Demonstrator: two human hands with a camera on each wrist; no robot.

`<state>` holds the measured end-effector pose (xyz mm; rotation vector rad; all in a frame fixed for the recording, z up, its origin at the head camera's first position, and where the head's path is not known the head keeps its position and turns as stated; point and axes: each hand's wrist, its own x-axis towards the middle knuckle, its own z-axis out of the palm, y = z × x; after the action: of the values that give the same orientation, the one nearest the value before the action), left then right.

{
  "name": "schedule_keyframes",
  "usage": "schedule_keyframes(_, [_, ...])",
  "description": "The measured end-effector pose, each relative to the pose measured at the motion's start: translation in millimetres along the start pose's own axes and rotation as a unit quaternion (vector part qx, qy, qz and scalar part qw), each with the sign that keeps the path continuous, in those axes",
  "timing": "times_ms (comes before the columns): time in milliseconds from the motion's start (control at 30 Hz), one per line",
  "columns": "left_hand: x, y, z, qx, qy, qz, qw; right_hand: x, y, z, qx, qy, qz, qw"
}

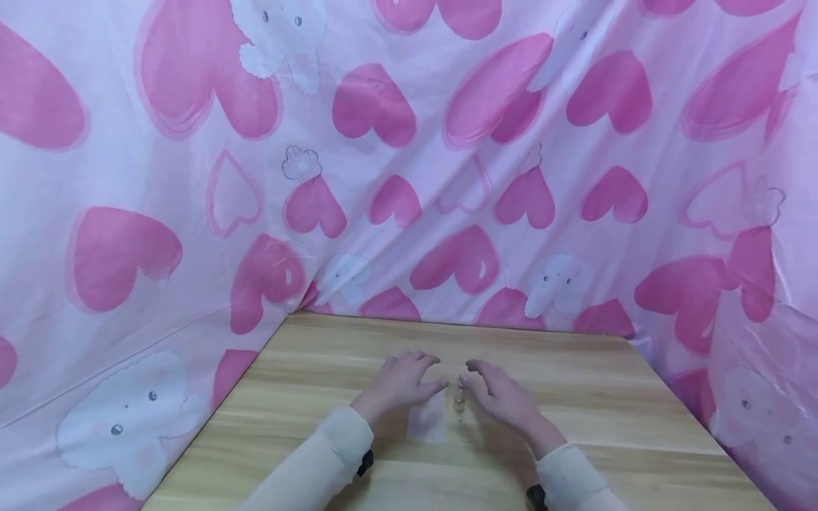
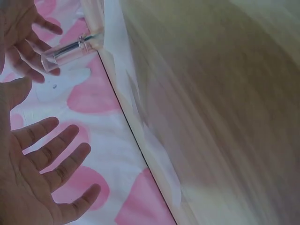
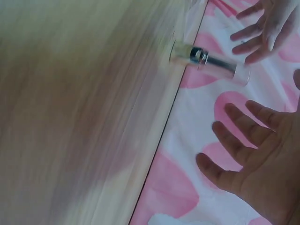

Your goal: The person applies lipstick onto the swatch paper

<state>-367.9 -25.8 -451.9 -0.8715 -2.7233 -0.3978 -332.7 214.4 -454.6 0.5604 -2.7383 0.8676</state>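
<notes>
A small clear bottle (image 1: 459, 399) with a shiny metallic neck and a tall transparent cap stands upright on the wooden table. In the left wrist view the bottle (image 2: 70, 49) shows side-on; the right wrist view shows the same bottle (image 3: 206, 62). My left hand (image 1: 397, 383) hovers to its left with fingers spread and slightly bent. On the other side is my right hand (image 1: 503, 399), its fingers likewise loose and apart, close to the bottle's cap. Both wrist views show a gap between the fingers and the bottle. Beneath the left hand lies a thin whitish translucent sheet (image 1: 425, 421).
The wood-grain table (image 1: 575, 397) extends around both hands. Behind it and along the sides hangs a pink-and-white curtain (image 1: 434, 163) printed with hearts. In the left wrist view, the sheet's edge (image 2: 161, 164) curls up from the tabletop.
</notes>
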Motion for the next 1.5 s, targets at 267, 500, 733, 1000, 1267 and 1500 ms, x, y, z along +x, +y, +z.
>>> schedule_keyframes(267, [0.0, 7.4, 4.8, 0.003, 0.012, -0.005, 0.9999, 5.3, -3, 15, 0.062, -0.048, 0.016, 0.9968])
schedule_keyframes(500, [7.2, 19.1, 8.4, -0.030, 0.012, 0.007, 0.9995, 14.2, 7, 27, 0.063, -0.087, 0.018, 0.9941])
schedule_keyframes(733, [11.3, 28.5, 12.4, -0.049, 0.000, 0.011, 0.9987, 18.0, 11, 30, 0.081, -0.101, 0.008, 0.9915])
schedule_keyframes(1000, [11.7, 28.4, 12.4, -0.043, 0.005, 0.038, 0.9983, 17.1, 8, 25, 0.068, -0.102, -0.010, 0.9924])
schedule_keyframes(1267, [11.4, 25.7, 3.1, -0.038, 0.019, 0.061, 0.9973, 18.4, 0, 16, 0.042, -0.063, -0.048, 0.9960])
schedule_keyframes(1500, [12.5, 26.0, 2.0, -0.046, 0.007, 0.048, 0.9978, 17.5, -4, 17, 0.036, -0.071, -0.028, 0.9964])
